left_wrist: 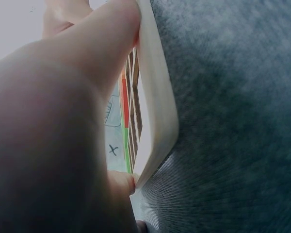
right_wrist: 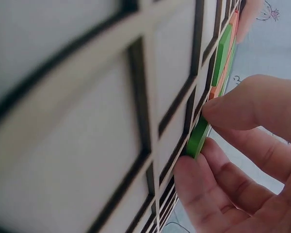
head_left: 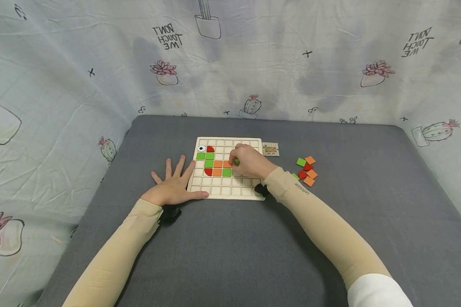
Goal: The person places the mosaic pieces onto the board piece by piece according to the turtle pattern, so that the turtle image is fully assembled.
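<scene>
A pale wooden grid board (head_left: 234, 192) lies on the grey table, with green, orange and red tiles and one eye tile (head_left: 202, 149) set in its cells. My right hand (head_left: 249, 160) is over the board's middle, pinching a green tile (right_wrist: 198, 138) between thumb and fingers. In the right wrist view that tile is tilted, its lower edge right at a cell. My left hand (head_left: 173, 187) lies spread at the board's left side. Its thumb (left_wrist: 116, 29) rests on the front edge, and a fingertip touches the left edge.
Right of the board is a loose cluster of green, red and orange tiles (head_left: 309, 167). A small printed picture card (head_left: 270, 149) lies against the board's upper right edge. Patterned cloth (head_left: 276, 64) hangs behind the table.
</scene>
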The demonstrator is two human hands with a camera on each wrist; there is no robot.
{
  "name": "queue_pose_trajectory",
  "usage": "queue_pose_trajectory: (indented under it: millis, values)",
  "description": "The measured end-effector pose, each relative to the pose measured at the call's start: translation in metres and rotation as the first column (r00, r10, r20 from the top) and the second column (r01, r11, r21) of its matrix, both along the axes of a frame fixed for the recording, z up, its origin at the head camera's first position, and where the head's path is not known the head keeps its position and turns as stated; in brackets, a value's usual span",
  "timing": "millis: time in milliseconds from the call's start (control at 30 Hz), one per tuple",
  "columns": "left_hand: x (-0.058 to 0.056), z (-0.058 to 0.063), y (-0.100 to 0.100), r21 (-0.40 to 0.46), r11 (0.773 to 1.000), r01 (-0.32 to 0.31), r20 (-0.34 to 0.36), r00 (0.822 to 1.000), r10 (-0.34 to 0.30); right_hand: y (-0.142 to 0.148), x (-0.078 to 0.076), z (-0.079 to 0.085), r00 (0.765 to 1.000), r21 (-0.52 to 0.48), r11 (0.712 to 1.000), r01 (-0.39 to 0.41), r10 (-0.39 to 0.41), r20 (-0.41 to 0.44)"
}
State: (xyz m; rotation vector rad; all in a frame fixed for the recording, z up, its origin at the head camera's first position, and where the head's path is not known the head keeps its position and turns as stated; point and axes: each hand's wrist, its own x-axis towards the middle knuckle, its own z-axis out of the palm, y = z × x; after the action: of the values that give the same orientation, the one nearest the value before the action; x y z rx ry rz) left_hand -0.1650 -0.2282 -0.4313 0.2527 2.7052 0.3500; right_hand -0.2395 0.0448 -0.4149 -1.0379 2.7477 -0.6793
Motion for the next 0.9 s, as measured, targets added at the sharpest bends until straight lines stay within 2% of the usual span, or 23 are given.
queue_pose_trajectory:
  millis: [367, 900]
  values:
    - [0.0014, 0.0010, 0.0003, 0.007, 1.000, 0.005, 0.000, 1.000, -0.005, 0.0048, -0.0008, -0.0039, 0.999, -0.044, 0.999, -0.032, 0.033, 0.008]
    - [-0.0004, 0.0007, -0.0008, 0.000, 1.000, 0.013, 0.007, 1.000, -0.013, 0.0062, 0.0030, -0.0020, 1.000, -0.059, 0.998, -0.019, 0.019, 0.003]
